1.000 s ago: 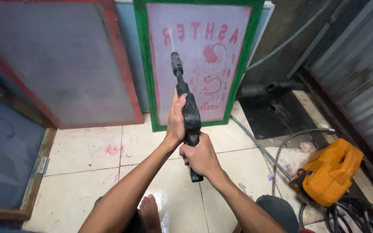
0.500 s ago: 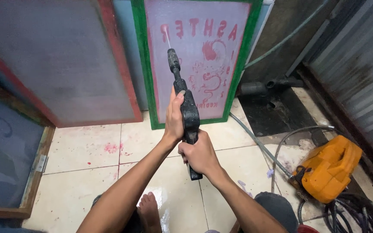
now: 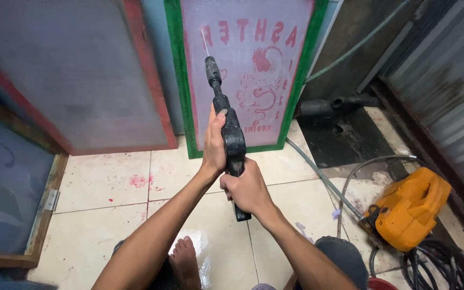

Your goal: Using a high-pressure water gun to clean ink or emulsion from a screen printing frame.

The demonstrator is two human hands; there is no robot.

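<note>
A black spray gun (image 3: 229, 129) points away from me at a green-framed printing screen (image 3: 245, 70) that leans against the wall, its mesh marked with red lettering and a figure. A thin jet of water leaves the nozzle toward the screen's upper left. My left hand (image 3: 214, 144) cups the gun's body from the left. My right hand (image 3: 246, 189) is wrapped around the grip below it. My bare foot (image 3: 185, 261) shows on the wet tiles under my arms.
A red-framed screen (image 3: 76, 70) leans to the left, and a wooden-framed one (image 3: 12, 188) stands at the far left. An orange pressure washer (image 3: 409, 209) with black hoses (image 3: 441, 266) sits at right. Red ink stains (image 3: 138, 181) dot the tiles.
The gun's nozzle has swung left and upward across the green-framed screen, and a water jet now shows at its tip. Both hands kept their hold.
</note>
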